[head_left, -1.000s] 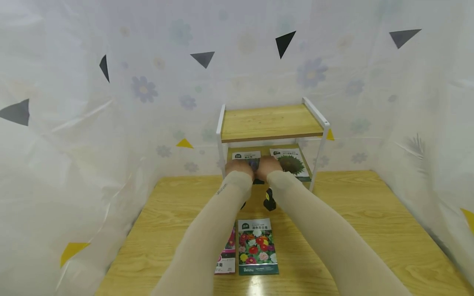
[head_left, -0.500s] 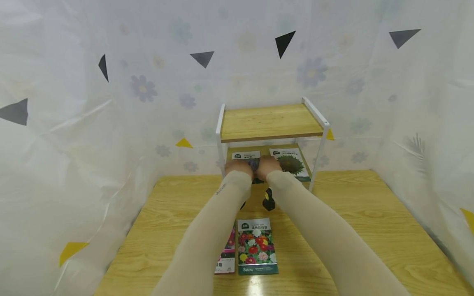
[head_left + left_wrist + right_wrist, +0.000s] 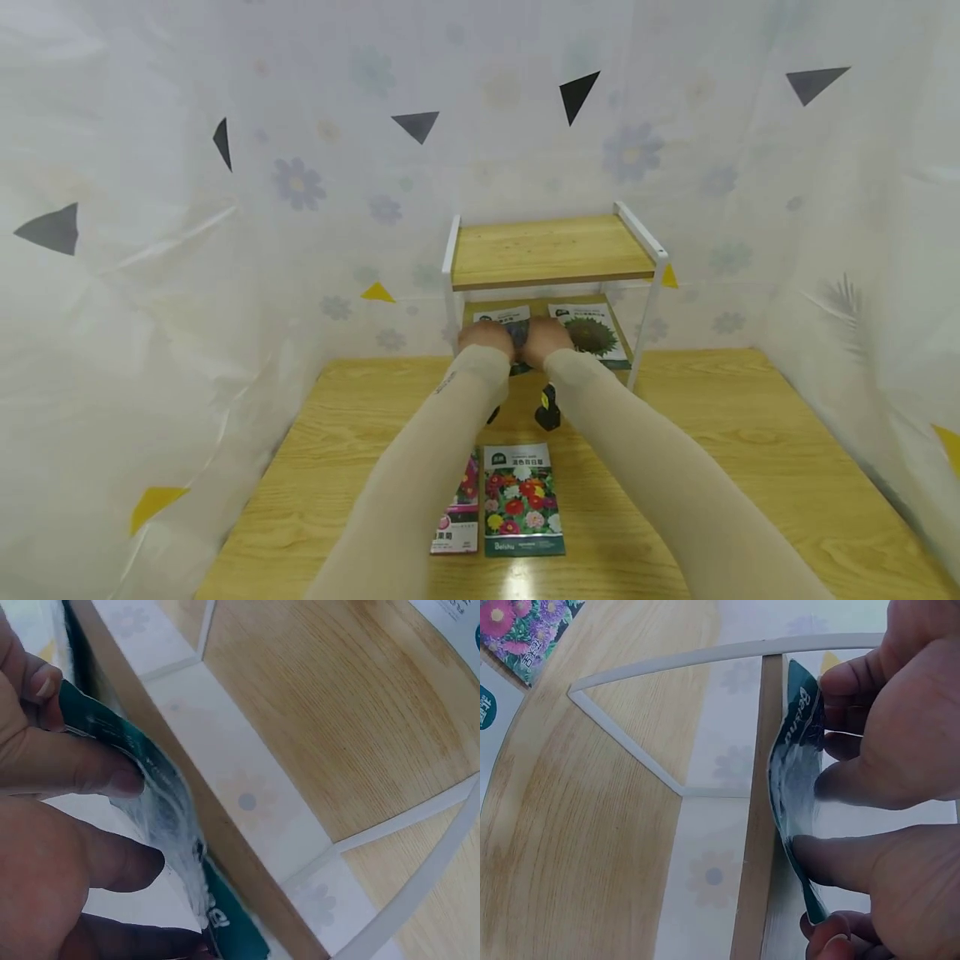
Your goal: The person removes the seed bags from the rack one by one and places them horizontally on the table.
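Observation:
My left hand [image 3: 486,342] and right hand [image 3: 547,340] grip the near end of a seed packet [image 3: 510,315] on the lower level of a small shelf rack. In the left wrist view, the packet's green bottom strip [image 3: 232,915] bends between both hands, with the thumbs on it. The right wrist view shows the same curved strip [image 3: 801,712], pinched at either end by the left hand [image 3: 922,705] and the right hand [image 3: 915,885]. Right of it lies another packet [image 3: 588,333] with a green spiky flower head.
The rack's wooden top board [image 3: 551,246] overhangs the hands, between white side posts. In front on the wooden table lie a zinnia packet [image 3: 522,500] and a pink-flower packet [image 3: 459,525], partly hidden by the left sleeve. A small black object [image 3: 548,408] shows below the right wrist.
The hands stay at the rack, holding the same packet, which looks slightly more tilted. The head view has shifted a little.

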Tool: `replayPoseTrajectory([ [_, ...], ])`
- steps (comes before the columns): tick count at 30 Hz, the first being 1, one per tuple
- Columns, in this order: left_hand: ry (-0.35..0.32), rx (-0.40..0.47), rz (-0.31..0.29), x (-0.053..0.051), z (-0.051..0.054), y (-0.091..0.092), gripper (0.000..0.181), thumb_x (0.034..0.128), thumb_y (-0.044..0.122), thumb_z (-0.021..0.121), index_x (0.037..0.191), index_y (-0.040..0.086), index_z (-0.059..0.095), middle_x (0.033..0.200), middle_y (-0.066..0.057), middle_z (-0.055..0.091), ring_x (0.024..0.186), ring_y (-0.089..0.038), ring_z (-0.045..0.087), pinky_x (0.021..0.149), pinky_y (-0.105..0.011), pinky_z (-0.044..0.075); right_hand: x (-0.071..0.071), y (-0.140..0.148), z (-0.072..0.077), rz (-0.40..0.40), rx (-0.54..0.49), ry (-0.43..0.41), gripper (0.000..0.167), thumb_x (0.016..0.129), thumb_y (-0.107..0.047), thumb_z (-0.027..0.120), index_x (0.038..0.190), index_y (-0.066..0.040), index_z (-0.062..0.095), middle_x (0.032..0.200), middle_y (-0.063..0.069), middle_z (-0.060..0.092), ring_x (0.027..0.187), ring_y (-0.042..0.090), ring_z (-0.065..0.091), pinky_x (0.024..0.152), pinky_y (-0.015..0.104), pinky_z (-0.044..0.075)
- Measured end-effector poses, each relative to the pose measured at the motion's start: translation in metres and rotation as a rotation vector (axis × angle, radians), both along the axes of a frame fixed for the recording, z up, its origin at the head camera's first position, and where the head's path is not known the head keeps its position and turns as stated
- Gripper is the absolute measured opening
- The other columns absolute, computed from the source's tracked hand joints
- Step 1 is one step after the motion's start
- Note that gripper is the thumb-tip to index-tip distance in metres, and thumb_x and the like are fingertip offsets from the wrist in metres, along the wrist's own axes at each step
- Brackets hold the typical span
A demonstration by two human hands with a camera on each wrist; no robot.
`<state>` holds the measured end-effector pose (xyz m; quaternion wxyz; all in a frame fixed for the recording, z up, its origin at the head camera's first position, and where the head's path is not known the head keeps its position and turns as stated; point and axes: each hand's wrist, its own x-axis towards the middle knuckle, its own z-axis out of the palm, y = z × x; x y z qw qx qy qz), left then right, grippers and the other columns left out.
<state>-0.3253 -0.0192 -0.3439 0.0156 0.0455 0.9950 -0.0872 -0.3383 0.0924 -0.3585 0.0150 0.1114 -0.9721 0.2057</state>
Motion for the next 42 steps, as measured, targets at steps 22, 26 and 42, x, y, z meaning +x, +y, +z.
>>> replayPoseTrajectory([
  [22,0.039,0.453,0.016,0.005,0.009,-0.014,0.008,0.0880,0.011,0.065,0.088,0.005,0.071,0.099,-0.009,0.069,0.082,-0.023,0.065,0.069,-0.034,0.054,0.022,0.034,0.021,-0.006,-0.145,-0.022,0.051,0.093,-0.025,0.061,0.132,0.006,0.051,0.129,0.024,0.056,0.109,0.037,0.058,0.089,0.049,0.048],
  [26,0.096,0.535,-0.004,0.010,0.007,-0.015,0.017,0.0855,0.003,0.063,0.069,0.008,0.064,0.081,-0.009,0.067,0.061,-0.019,0.058,0.055,-0.031,0.049,0.026,0.042,0.019,-0.020,-0.176,-0.020,0.049,0.093,-0.027,0.062,0.130,0.005,0.053,0.128,0.022,0.057,0.104,0.035,0.062,0.087,0.048,0.050],
  [42,0.261,0.959,0.006,0.033,-0.013,-0.021,0.034,0.0921,0.019,0.066,0.120,-0.001,0.063,0.104,-0.014,0.067,0.088,-0.024,0.065,0.077,-0.039,0.054,0.044,0.064,0.002,-0.029,-0.363,0.054,0.045,0.091,-0.030,0.068,0.124,-0.002,0.056,0.101,0.010,0.062,0.090,0.026,0.060,0.077,0.042,0.050],
])
